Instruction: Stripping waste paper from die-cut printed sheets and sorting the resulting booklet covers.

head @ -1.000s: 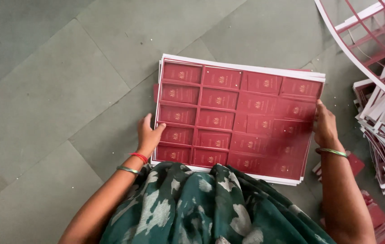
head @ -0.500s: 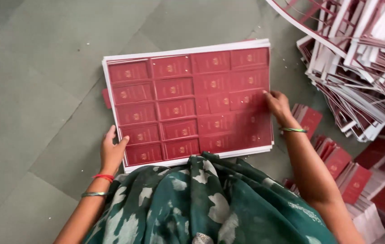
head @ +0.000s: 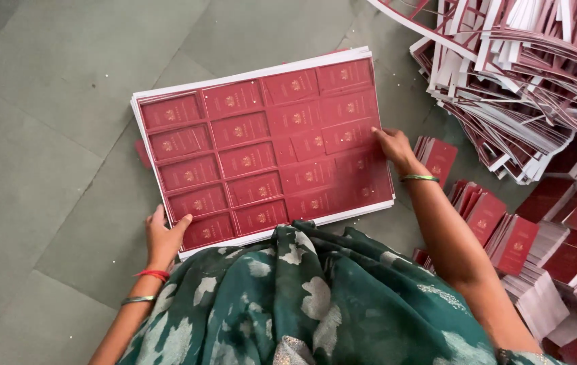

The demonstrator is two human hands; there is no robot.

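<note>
Grey stone floor point(head: 52, 169) fills most of the view, laid in big square tiles. On it lies a stack of big printed sheets point(head: 261, 145), white at the edges and covered with rows of small dark red cards. The stack sits straight in front of the person, and its long side runs from left to right, with the right end tipped a little farther away.

Left hand point(head: 163, 236) is at the near left corner of the stack. Its fingers point(head: 181, 224) curl onto the edge of the top sheet and pinch it there. Right hand point(head: 391, 145) is on the right side of the stack, about halfway up that edge. It lies flat on the top sheet with its fingers point(head: 378, 132) spread and pressing down, not closed around anything. So both hands touch the stack, one at each end of its long side, and neither is much closer than the other.

A green cloth with pale leaf shapes point(head: 315, 304) covers the near edge of the stack. To the right, small piles of cut red cards point(head: 505, 233) sit on the floor just beside the right arm. Far right is a big messy heap of white and red paper strips point(head: 532, 81)
</note>
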